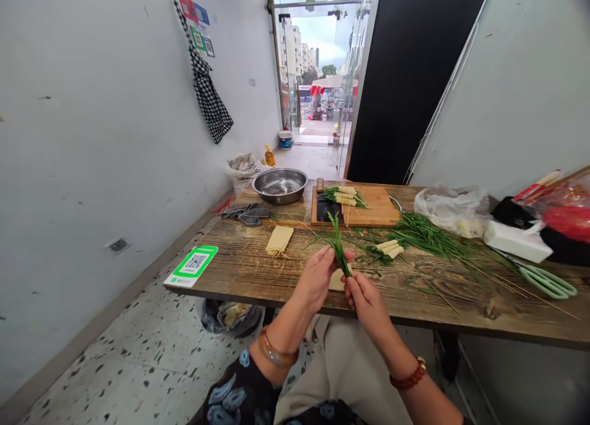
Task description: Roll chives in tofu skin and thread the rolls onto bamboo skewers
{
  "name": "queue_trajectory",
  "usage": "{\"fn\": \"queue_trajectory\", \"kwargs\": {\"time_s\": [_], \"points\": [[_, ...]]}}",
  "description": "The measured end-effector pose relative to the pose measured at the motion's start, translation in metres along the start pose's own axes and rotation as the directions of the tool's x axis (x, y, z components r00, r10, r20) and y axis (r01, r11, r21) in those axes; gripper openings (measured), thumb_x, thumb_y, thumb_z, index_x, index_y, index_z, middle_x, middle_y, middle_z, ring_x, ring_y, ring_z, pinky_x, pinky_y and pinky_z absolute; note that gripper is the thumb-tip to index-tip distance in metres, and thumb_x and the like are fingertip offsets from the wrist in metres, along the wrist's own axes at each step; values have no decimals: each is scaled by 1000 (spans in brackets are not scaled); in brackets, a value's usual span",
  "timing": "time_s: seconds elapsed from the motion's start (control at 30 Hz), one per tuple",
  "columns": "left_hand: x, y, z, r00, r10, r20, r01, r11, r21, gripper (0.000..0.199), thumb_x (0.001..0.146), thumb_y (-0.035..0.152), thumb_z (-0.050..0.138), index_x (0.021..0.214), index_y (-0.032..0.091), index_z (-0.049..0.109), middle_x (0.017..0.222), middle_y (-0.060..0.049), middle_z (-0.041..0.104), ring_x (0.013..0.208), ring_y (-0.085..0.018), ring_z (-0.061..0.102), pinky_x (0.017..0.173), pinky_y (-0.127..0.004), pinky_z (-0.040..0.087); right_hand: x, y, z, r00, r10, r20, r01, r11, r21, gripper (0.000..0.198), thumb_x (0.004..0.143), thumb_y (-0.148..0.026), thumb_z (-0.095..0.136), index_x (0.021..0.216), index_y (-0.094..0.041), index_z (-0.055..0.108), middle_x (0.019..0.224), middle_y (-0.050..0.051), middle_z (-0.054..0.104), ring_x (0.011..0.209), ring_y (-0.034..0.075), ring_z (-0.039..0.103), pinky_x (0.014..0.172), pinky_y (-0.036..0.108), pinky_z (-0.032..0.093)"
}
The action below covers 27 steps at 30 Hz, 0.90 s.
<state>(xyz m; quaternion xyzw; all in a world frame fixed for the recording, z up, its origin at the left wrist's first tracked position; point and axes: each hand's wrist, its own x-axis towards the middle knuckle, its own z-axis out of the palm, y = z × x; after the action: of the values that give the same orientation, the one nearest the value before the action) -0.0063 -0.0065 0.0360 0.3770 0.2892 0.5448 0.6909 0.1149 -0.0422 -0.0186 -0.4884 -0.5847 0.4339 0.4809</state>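
Observation:
Between my two hands is a small bunch of green chives [339, 248], tilted with its loose ends upward. My left hand [318, 272] is closed round its middle, and my right hand [365, 294] pinches its lower end. A pale tofu skin sheet [337, 280] lies on the table under them, partly hidden by the hands. To the left sits a stack of folded tofu skin sheets [279, 240] with thin sticks beside it. Just right of my hands are several tofu skin rolls [389, 248] with chives inside. A loose pile of chives [431, 235] spreads farther right.
A cutting board [380, 205] carries more rolls [346, 195] and a dark cleaver blade [326, 212]. Behind stand a steel basin [280, 186] and a grey cloth [246, 214]. Green-handled scissors [546, 281], a plastic bag [454, 208] and a white box [519, 240] lie right. A QR-code sign [192, 265] marks the left corner.

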Motion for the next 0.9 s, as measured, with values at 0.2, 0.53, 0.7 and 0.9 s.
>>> {"fn": "queue_trajectory", "kwargs": {"time_s": [0.2, 0.53, 0.7, 0.9], "points": [[1, 4, 0, 999, -44, -23, 42, 997, -70, 41, 73, 38, 72, 102, 10, 65, 66, 0, 57, 71, -14, 57, 55, -22, 38, -3, -9, -7, 985, -167, 41, 172, 950, -262, 31, 93, -42, 38, 83, -19, 57, 65, 1, 54, 59, 14, 50, 56, 26, 37], [-6, 2, 0, 990, -95, 106, 95, 995, 5, 41, 80, 46, 63, 105, 13, 65, 96, -11, 68, 87, -19, 62, 71, -27, 45, -3, -12, -7, 989, 126, 73, -140, 957, 253, 36, 86, -55, 46, 84, -19, 53, 63, -4, 47, 48, 9, 44, 45, 22, 35], [-4, -13, 0, 987, -122, 106, 91, 963, 255, 42, 74, 38, 71, 110, 16, 65, 105, -10, 69, 89, -18, 62, 81, -29, 46, 12, -20, -26, 995, -91, -27, 84, 978, -191, 32, 92, -46, 33, 81, -24, 53, 63, -2, 53, 55, 15, 53, 54, 28, 44], [11, -10, -23, 999, -17, -45, 38, 854, 519, 50, 74, 48, 68, 110, 14, 64, 101, -10, 70, 98, -21, 63, 91, -31, 45, 65, -2, -143, 974, -79, -212, -42, 858, -511, 29, 93, -33, 29, 90, -20, 54, 72, 2, 60, 62, 16, 57, 61, 27, 44]]}}
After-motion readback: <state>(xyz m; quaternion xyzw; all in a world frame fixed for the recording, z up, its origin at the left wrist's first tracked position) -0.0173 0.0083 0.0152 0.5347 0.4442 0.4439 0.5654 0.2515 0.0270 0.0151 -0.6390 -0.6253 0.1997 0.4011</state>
